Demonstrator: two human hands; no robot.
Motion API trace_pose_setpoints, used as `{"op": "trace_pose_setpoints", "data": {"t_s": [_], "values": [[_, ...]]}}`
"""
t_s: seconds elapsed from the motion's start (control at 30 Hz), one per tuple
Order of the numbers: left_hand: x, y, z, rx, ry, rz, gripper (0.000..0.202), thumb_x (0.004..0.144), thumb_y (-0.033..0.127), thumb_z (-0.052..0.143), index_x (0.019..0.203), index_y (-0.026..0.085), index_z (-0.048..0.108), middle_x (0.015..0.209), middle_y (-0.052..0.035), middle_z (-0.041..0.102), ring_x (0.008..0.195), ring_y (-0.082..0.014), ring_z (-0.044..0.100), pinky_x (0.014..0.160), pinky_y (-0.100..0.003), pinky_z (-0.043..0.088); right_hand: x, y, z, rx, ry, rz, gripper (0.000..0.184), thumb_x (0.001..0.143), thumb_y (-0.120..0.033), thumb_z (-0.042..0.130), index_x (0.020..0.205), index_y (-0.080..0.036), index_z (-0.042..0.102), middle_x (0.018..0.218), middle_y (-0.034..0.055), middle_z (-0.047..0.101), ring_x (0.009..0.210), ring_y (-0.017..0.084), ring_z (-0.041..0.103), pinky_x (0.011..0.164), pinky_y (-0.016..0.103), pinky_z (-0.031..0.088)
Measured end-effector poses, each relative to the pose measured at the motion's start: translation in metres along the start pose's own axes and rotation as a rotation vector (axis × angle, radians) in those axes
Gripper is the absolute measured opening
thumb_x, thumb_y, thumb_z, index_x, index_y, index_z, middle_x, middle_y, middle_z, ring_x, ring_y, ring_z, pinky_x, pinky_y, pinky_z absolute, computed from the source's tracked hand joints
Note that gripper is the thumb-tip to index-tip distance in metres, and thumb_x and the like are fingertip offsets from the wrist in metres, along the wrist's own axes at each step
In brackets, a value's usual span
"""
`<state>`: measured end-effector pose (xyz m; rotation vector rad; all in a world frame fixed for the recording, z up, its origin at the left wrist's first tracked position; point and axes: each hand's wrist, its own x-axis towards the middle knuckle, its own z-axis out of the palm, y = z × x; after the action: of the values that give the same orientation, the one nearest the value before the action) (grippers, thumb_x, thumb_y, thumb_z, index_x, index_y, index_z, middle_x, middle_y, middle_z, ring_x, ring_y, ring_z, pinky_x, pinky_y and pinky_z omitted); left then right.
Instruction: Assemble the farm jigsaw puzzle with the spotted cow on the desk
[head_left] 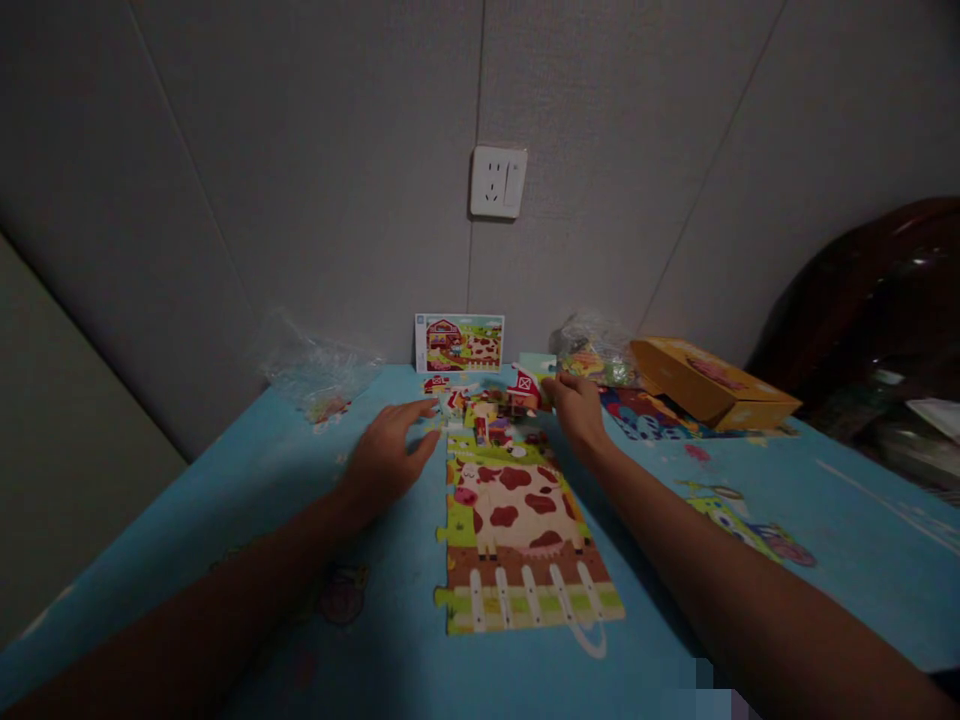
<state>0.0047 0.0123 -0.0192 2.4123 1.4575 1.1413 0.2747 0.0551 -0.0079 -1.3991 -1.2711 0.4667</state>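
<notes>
A partly joined jigsaw puzzle [517, 515] lies in front of me; it shows a brown-spotted cow above a white fence. Past its far edge sit several loose puzzle pieces [486, 420]. My right hand [576, 408] pinches the right edge of a puzzle piece [525, 384] with a red barn on it, tilted up off the table. To the left of the loose pieces is my left hand [386, 452], thumb and fingers apart, holding nothing. A picture card [460, 343] of the farm scene leans upright against the wall.
Crumpled clear plastic [319, 365] lies at the back left, and a plastic bag [596, 350] at the back right. An orange box [712, 385] rests on a dark blue printed sheet [637, 415]. The wall with a socket [498, 182] bounds the blue table covering [300, 610].
</notes>
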Motion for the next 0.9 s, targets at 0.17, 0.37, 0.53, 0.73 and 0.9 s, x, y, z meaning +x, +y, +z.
{"op": "trace_pose_setpoints", "data": {"t_s": [0.17,0.37,0.53,0.73,0.9], "values": [[-0.007,0.001,0.003,0.033,-0.141,0.282,0.076,0.089,0.033,0.058,0.155,0.024,0.02,0.152,-0.0076,0.041,0.145,-0.0313,0.025,0.116,-0.052,0.03,-0.028,-0.012,0.019,0.328,-0.398,-0.001,0.032,0.072,-0.042,0.06,0.056,-0.021,0.041,0.052,-0.0053,0.037,0.05,0.01,0.032,0.049,0.025,0.025],[-0.011,0.001,0.009,0.0,-0.193,0.333,0.085,0.086,0.038,0.063,0.155,0.019,0.019,0.153,-0.0171,0.037,0.143,-0.0365,0.03,0.113,-0.055,0.034,-0.054,-0.026,0.029,0.295,-0.694,-0.076,0.034,0.077,-0.047,0.06,0.061,-0.02,0.046,0.054,-0.0044,0.042,0.05,0.009,0.034,0.048,0.023,0.025],[-0.005,-0.001,0.004,0.032,-0.098,0.237,0.076,0.088,0.041,0.058,0.152,0.014,0.028,0.15,-0.0196,0.041,0.144,-0.0353,0.028,0.115,-0.057,0.029,-0.031,-0.02,0.016,0.076,-0.421,-0.088,0.025,0.078,-0.039,0.052,0.062,-0.019,0.051,0.056,-0.0013,0.051,0.052,0.012,0.045,0.052,0.024,0.034],[-0.011,0.01,0.001,0.011,-0.298,0.299,0.065,0.089,0.042,0.056,0.147,0.019,0.039,0.155,-0.0189,0.032,0.147,-0.0376,0.018,0.114,-0.063,0.023,0.0,-0.004,-0.006,-0.689,-0.206,0.061,0.028,0.077,-0.023,0.048,0.079,-0.013,0.074,0.081,0.0144,0.072,0.079,0.024,0.066,0.068,0.03,0.042],[-0.018,0.032,0.005,-0.002,-0.645,0.497,0.074,0.087,0.059,0.055,0.15,0.027,0.034,0.127,-0.0128,0.065,0.148,-0.0392,0.001,0.111,-0.073,0.003,-0.001,0.002,-0.006,-0.805,-0.185,0.091,0.029,0.074,-0.022,0.056,0.092,-0.009,0.076,0.098,0.023,0.071,0.094,0.032,0.066,0.075,0.034,0.043]]}}
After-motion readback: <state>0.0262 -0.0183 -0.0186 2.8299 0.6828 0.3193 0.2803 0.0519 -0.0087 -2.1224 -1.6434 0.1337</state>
